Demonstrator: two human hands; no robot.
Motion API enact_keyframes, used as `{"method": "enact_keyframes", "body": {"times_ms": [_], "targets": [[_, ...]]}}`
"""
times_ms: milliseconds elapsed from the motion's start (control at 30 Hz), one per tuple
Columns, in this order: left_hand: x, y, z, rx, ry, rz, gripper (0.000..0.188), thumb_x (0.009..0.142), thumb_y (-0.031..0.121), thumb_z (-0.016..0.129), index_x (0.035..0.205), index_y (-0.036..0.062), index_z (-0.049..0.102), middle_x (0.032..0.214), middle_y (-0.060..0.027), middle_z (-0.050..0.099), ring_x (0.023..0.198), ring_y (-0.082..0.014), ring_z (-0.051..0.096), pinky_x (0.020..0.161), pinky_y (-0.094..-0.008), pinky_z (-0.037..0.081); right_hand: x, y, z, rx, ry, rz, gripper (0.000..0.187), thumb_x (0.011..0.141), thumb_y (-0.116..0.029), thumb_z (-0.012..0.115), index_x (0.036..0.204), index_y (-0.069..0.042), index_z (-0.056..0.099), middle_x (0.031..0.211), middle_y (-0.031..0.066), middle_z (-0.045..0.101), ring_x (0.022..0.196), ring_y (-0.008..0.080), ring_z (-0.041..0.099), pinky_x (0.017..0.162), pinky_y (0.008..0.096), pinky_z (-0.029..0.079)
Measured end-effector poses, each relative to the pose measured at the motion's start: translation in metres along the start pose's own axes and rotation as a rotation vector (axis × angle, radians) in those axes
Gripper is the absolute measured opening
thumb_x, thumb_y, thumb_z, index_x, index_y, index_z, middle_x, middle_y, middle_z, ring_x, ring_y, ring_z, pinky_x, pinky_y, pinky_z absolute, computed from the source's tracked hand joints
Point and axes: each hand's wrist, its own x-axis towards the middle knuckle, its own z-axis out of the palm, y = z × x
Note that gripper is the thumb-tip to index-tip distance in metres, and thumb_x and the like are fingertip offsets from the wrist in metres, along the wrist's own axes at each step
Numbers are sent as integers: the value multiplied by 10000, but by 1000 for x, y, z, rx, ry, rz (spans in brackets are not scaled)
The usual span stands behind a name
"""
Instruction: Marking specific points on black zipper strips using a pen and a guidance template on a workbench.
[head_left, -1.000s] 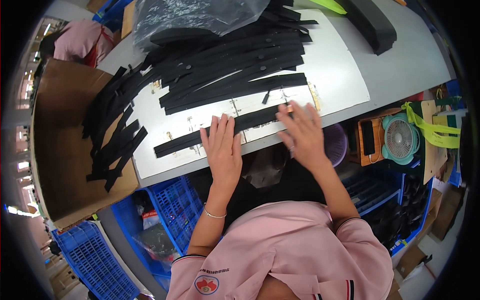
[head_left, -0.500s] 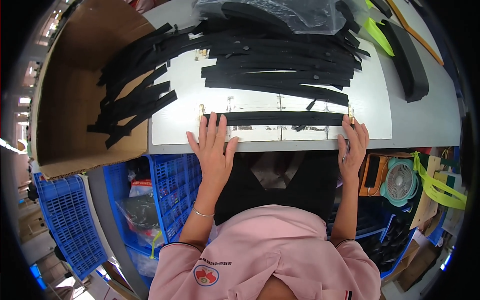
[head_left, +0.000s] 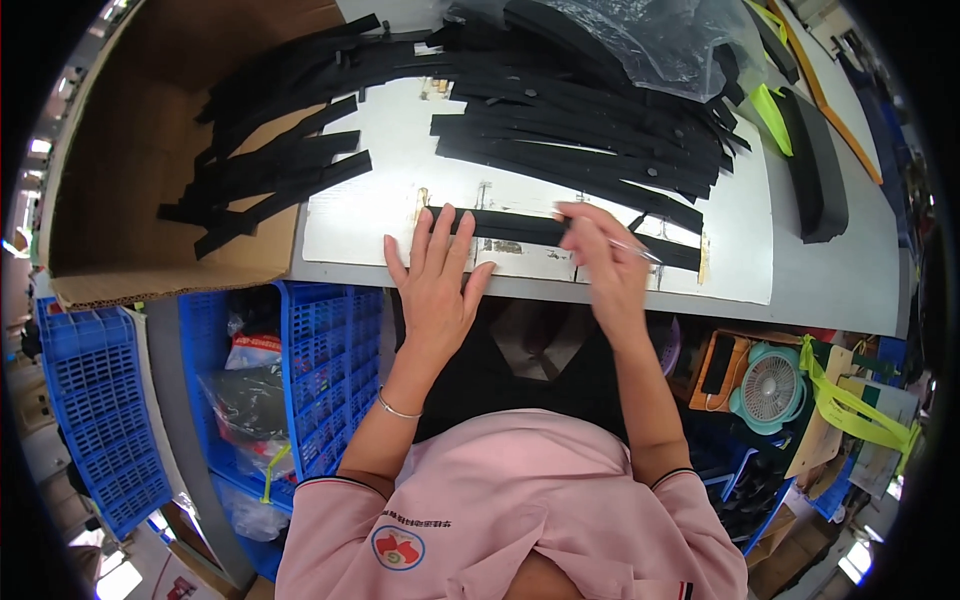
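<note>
A single black zipper (head_left: 505,226) lies straight along the near part of a white board (head_left: 345,225) with dark marks on it. My left hand (head_left: 437,275) rests flat near the zipper's left end, fingers spread, fingertips pressing on it. My right hand (head_left: 612,268) is closed around a thin pen (head_left: 632,248) and is over the zipper right of its middle, hiding part of it. Whether the pen's tip touches the zipper, I cannot tell. Beyond them lies a pile of black zippers (head_left: 580,125), some with small sliders showing.
An open cardboard box (head_left: 110,190) stands at left, with more zippers hanging into it. A clear plastic bag (head_left: 660,45) lies behind the pile. A long black block (head_left: 815,170) is on the grey table at right. Below are blue baskets (head_left: 335,375) and a green fan (head_left: 772,385).
My right hand has left the zipper's right end and moved left to over its middle right, with the pen. My left hand stays at the left end. The whole view has shifted and tilted slightly.
</note>
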Motion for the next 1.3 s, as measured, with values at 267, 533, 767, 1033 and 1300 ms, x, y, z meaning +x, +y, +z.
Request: {"method": "enact_keyframes", "body": {"times_ms": [267,533,767,1033,1300], "targets": [[1,2,1,8,50,-4,637,937,366,734,1493,109,557,1568,-115,501,1502,-331,397,1216,-669,117,31,34,63,-214,-113,-160,211,1028,-179,635,1027,18,711,809,81,717,667,147,658,647,292,503],[0,0,2,-40,90,2,632,929,383,734,1472,105,572,1562,-96,504,1498,-308,399,1215,-663,114,30,34,64,-315,-141,-162,199,1039,-182,621,1040,-9,719,922,87,747,719,191,693,688,295,521],[-1,1,3,-34,66,-9,629,949,357,714,1508,117,555,1590,-99,490,1524,-304,377,1238,-612,74,29,40,68,-321,-39,-271,188,1023,-178,652,1009,-5,724,907,90,751,684,185,702,624,289,520],[0,2,3,-5,70,0,640,933,354,729,1501,113,557,1581,-98,495,1519,-304,379,1230,-636,90,30,43,61,-295,-187,-352,200,989,-183,685,901,-20,758,685,64,703,551,190,655,553,294,494],[1,1,3,38,61,3,617,937,356,729,1483,111,580,1567,-99,508,1516,-303,379,1226,-655,92,30,42,64,-271,-161,-395,201,978,-174,683,856,-33,758,712,52,710,550,211,658,534,311,480]]}}
